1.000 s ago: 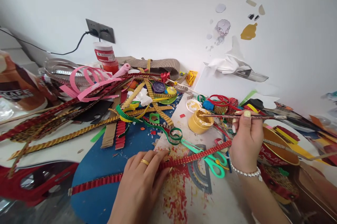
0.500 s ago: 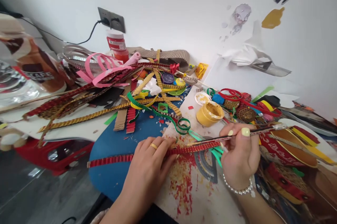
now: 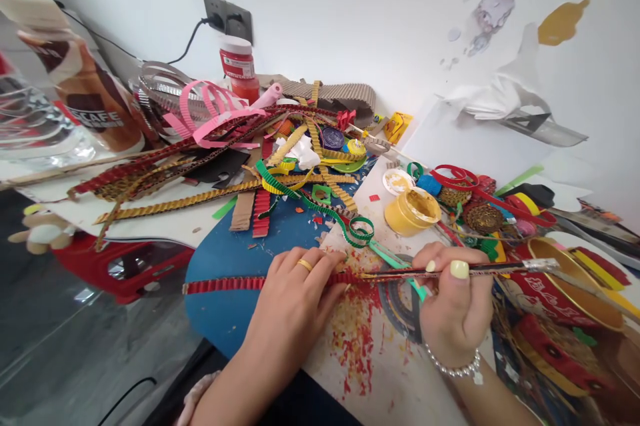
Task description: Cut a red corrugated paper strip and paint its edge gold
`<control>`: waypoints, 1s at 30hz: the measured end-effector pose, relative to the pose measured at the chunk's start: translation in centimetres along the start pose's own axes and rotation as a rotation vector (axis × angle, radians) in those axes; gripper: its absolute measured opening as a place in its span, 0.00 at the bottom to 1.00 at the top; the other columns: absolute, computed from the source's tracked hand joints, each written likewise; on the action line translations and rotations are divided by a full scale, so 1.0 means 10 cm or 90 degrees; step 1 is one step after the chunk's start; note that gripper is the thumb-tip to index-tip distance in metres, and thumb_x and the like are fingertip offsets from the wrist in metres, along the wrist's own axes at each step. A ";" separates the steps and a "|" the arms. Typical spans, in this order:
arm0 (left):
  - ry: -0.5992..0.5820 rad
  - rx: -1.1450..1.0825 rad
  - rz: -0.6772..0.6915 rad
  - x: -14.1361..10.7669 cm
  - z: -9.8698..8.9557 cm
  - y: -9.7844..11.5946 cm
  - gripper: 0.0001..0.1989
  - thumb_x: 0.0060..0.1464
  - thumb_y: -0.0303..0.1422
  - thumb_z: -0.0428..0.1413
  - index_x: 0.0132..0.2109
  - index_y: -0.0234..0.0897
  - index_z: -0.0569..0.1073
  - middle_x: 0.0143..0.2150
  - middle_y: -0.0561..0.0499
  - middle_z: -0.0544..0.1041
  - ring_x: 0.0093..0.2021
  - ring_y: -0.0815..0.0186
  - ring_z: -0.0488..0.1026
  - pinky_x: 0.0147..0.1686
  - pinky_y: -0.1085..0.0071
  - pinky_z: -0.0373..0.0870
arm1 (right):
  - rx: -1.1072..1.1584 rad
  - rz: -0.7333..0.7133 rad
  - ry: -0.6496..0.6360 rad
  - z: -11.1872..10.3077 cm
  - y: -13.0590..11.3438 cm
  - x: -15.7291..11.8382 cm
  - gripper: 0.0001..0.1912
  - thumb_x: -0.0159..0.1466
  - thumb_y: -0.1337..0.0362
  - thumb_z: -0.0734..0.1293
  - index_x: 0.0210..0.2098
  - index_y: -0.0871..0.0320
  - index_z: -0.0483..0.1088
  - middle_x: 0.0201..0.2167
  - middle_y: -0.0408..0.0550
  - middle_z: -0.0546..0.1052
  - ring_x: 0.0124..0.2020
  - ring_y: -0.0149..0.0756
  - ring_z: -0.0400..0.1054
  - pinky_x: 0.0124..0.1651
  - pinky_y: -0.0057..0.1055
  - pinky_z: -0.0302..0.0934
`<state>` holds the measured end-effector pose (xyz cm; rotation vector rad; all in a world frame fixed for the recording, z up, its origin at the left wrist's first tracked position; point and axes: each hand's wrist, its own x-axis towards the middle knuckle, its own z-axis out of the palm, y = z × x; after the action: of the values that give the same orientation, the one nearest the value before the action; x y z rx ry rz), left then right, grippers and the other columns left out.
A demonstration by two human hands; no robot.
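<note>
My left hand (image 3: 300, 293) holds a long red corrugated cardboard strip (image 3: 223, 286) down on the work surface, its fingers bent over it. Part of the strip is hidden under that hand. Pinched in my right hand (image 3: 455, 299) is a thin dark paintbrush (image 3: 505, 269). The brush lies almost level along the strip, and its left tip meets or hovers just over the strip; I cannot tell which. Behind my right hand stands an open jar of yellow-gold paint (image 3: 413, 211), its paint-smeared lid (image 3: 397, 181) beside it. Green-handled scissors (image 3: 387, 258) lie partly behind the brush.
Paint-stained board (image 3: 365, 373) lies under my hands on a blue surface (image 3: 215, 319). Corrugated strips, including a yellow one (image 3: 220, 199), and pink curls (image 3: 220, 113) crowd the back left. A red tin (image 3: 550, 293) stands at right. A bottle (image 3: 95, 99) stands far left.
The brush's right end has dropped, so the brush is now nearly level along the strip. My left hand stays on the strip. The whole view has shifted slightly.
</note>
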<state>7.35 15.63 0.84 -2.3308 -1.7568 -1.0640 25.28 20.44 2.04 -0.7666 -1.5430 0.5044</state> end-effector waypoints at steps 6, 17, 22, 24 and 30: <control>0.004 -0.005 -0.001 0.00 0.01 0.00 0.18 0.49 0.26 0.63 0.47 0.36 0.69 0.35 0.50 0.76 0.33 0.59 0.71 0.31 0.64 0.66 | -0.002 0.003 -0.019 0.01 0.00 0.00 0.10 0.71 0.62 0.57 0.33 0.55 0.63 0.25 0.40 0.66 0.24 0.29 0.59 0.20 0.29 0.48; 0.004 0.004 -0.004 -0.01 0.00 0.02 0.17 0.49 0.26 0.64 0.46 0.35 0.70 0.35 0.49 0.76 0.33 0.59 0.71 0.31 0.64 0.66 | 0.000 0.002 -0.019 0.01 -0.01 0.00 0.09 0.70 0.62 0.58 0.33 0.55 0.64 0.25 0.41 0.67 0.27 0.31 0.62 0.25 0.30 0.56; 0.006 0.008 -0.005 -0.01 0.00 0.02 0.18 0.48 0.26 0.64 0.46 0.35 0.70 0.35 0.49 0.77 0.33 0.59 0.71 0.32 0.64 0.66 | 0.003 0.000 -0.016 0.01 -0.02 0.02 0.10 0.70 0.62 0.58 0.32 0.55 0.63 0.25 0.40 0.66 0.25 0.30 0.60 0.22 0.28 0.54; 0.004 0.009 -0.005 -0.01 0.00 0.01 0.17 0.49 0.26 0.64 0.46 0.36 0.70 0.35 0.49 0.77 0.34 0.59 0.71 0.32 0.65 0.66 | 0.005 -0.006 -0.007 0.01 -0.03 0.02 0.11 0.70 0.61 0.58 0.31 0.55 0.63 0.25 0.40 0.66 0.25 0.30 0.61 0.23 0.28 0.55; -0.003 0.014 -0.010 0.00 0.00 0.01 0.12 0.55 0.29 0.59 0.46 0.37 0.70 0.35 0.50 0.77 0.34 0.61 0.71 0.32 0.66 0.65 | 0.006 0.000 -0.013 0.01 -0.06 0.01 0.11 0.69 0.61 0.58 0.31 0.55 0.63 0.25 0.40 0.65 0.26 0.31 0.62 0.24 0.29 0.57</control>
<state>7.46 15.56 0.88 -2.3124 -1.7816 -1.0370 25.07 20.18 2.51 -0.7561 -1.5580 0.5201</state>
